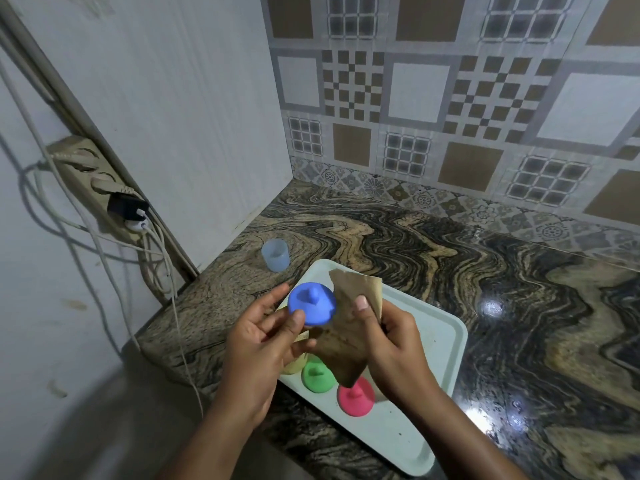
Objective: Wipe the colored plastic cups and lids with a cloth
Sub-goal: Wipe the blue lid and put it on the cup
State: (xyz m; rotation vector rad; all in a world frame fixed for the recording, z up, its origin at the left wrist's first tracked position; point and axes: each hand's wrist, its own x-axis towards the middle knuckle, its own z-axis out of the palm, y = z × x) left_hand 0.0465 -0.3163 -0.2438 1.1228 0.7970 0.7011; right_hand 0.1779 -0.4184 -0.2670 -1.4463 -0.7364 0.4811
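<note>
Both forearms enter from the bottom edge and meet above the pale tray [446, 344]. Left hand [258, 336]: fingers curled, thumb and fingertips pinching the lower rim of the blue lid [312, 304], which is held up clear of the tray, knob facing the camera. Right hand [388, 336]: closed around a bunched brown cloth [349, 327], thumb pressed on its front; the cloth touches the right edge of the blue lid, one corner standing above the hand and another hanging down over the tray. On the tray, below the hands: green lid [317, 377], pink lid [356, 398] just beside it, partly overlapped by the hanging cloth corner, and a yellow piece [294, 367], mostly hidden behind the left hand; cannot tell whether cup or lid. Pale blue translucent cup [275, 255] stands upright on the marbled countertop [398, 237], off the tray, near its far-left corner. Patterned wall tiles [450, 98] behind the counter. On the left wall, a power strip [91, 183] with a black adapter [126, 206] and white cables [156, 271] trailing down. No readable writing, brand or label on any item.
</note>
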